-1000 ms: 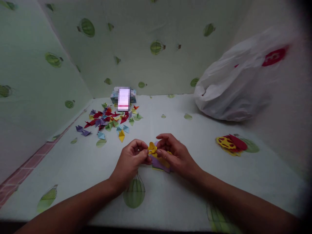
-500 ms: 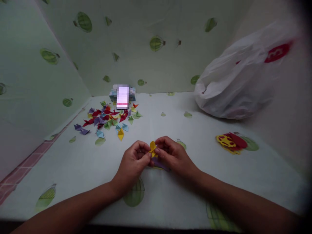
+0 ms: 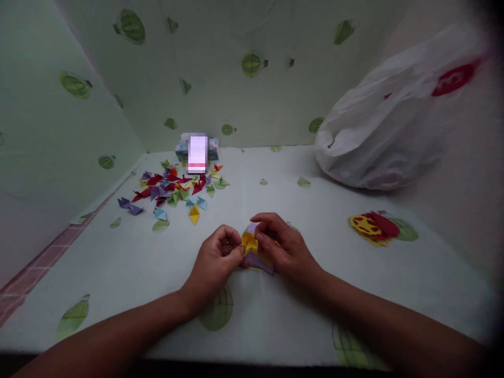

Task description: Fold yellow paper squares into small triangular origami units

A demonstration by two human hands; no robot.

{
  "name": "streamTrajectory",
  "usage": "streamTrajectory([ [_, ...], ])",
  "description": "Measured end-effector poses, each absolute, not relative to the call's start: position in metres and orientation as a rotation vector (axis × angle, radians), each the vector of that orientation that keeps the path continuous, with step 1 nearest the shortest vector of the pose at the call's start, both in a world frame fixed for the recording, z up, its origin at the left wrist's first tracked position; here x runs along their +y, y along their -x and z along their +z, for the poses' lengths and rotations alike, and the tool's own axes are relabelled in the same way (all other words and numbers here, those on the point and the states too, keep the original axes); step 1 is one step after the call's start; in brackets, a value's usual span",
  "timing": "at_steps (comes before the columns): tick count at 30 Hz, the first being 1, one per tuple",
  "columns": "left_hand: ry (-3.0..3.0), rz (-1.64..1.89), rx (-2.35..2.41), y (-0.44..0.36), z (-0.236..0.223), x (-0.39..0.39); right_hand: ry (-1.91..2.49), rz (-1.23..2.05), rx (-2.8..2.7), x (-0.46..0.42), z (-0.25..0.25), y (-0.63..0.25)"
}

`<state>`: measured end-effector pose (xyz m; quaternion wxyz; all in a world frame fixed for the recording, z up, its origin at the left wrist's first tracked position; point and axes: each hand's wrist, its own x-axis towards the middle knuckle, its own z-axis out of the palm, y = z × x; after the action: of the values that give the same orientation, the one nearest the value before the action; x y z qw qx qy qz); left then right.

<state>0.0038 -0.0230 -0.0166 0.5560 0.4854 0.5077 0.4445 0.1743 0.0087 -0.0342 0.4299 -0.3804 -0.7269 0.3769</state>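
Note:
A small yellow folded paper is held up between my two hands near the middle of the table. My left hand pinches its left edge between thumb and curled fingers. On the other side, my right hand has its thumb and index finger at the right edge, closed on the paper. Sheets of purple paper lie on the table just beneath, partly covered by the hands, with a yellow edge showing under them.
Several colourful folded paper pieces are heaped at the back left. Behind them a lit phone leans on a tissue box. A white plastic bag stands back right, and red and yellow cut-outs lie nearer on the right.
The yellow paper has gone from narrow and upright to wider and more opened. My right hand has lifted slightly and its fingers have shifted; the left barely moved. More purple paper shows.

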Motion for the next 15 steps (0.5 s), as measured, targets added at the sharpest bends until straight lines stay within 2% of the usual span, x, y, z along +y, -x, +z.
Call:
streamTrajectory([
  [5,-1.194,1.073,1.214,-0.0014,-0.0156,-0.0203,0.693,0.634,-2.083,0.0129,-0.0286,-0.1816],
  [9,-1.202,1.085,1.195,0.0009,-0.0157,-0.0187,0.669,0.421,-2.278,0.0162,-0.0285,-0.1842],
  [15,-1.194,1.084,1.204,0.0013,-0.0132,-0.0175,0.705,0.371,-2.363,0.0172,-0.0287,-0.1857],
])
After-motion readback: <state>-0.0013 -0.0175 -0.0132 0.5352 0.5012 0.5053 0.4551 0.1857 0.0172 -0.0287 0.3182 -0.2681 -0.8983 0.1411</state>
